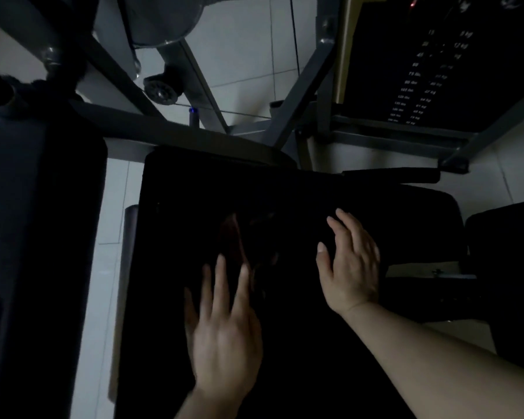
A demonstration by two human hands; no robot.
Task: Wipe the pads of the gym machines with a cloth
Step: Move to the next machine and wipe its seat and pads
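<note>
Cloth (245, 249) beyond left hand (224, 337) fingertips

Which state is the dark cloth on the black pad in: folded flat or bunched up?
Bunched up, as far as the dim light shows: the cloth shows uneven reddish folds on the pad, just beyond the left hand fingertips.

Dim light falls on a pale tiled floor (248, 49) (grout lines visible) crossed by grey steel frame bars (300, 92).
</note>
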